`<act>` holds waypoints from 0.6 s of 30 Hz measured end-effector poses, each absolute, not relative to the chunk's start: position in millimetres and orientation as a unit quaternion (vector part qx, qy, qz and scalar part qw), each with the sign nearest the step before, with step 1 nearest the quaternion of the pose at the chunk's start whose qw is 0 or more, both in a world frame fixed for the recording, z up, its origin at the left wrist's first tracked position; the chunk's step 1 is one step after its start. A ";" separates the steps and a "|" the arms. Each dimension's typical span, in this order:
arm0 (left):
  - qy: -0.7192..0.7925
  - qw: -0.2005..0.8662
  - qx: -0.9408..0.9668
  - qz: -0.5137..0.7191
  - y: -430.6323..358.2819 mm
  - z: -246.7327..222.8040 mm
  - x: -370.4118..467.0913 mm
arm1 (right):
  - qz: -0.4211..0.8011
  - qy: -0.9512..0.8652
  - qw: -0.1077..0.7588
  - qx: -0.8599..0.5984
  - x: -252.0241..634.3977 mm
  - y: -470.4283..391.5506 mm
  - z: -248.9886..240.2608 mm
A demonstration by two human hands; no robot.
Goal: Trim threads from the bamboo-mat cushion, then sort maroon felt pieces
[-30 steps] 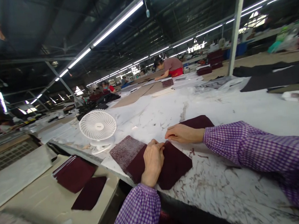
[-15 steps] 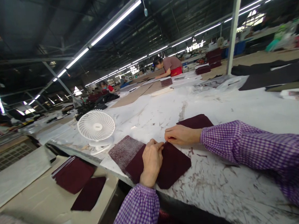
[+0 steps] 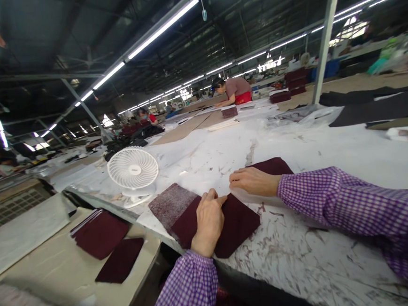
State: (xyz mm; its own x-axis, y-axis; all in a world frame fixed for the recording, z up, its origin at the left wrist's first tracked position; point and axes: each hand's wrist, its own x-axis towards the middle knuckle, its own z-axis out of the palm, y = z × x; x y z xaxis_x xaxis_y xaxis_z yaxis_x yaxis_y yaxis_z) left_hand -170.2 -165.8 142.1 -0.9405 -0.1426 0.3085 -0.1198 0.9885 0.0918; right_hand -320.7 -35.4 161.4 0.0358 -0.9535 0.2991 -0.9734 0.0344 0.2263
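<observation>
My left hand [image 3: 207, 223] presses on a dark maroon fabric piece [image 3: 239, 223] with cut corners, near the table's front edge. Its fingers are bent and close together at the piece's upper edge. Just beyond that edge is my right hand [image 3: 252, 181], closed in a pinch. A thin pale translucent film [image 3: 252, 197] shows beneath it, seemingly held by the fingertips, which are partly hidden. More maroon fabric [image 3: 184, 225] lies left of my left hand, overlapping a speckled greyish-maroon piece [image 3: 172, 202]. Another maroon piece [image 3: 273, 165] lies behind my right hand.
A white fan [image 3: 134, 172] stands on the white-covered table [image 3: 306, 149], left of my hands. Lower left, a stack of maroon pieces [image 3: 100, 234] and one separate piece [image 3: 120, 261] rest on a beige surface. A co-worker [image 3: 236, 91] leans over the table farther back.
My right hand has moved slightly right, away from the maroon piece's upper edge, and more of the pale film shows. My left hand stays on the fabric. The view has shifted slightly.
</observation>
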 end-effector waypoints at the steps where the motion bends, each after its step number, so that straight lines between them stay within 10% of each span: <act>1: -0.984 0.159 0.067 -0.035 -165.9 141.4 -170.5 | 0.061 -0.708 0.166 0.684 -316.5 -35.2 163.8; 18: -0.970 0.201 0.071 -0.113 -201.0 155.5 -135.1 | 0.139 -0.738 0.039 0.659 -286.4 -34.6 158.9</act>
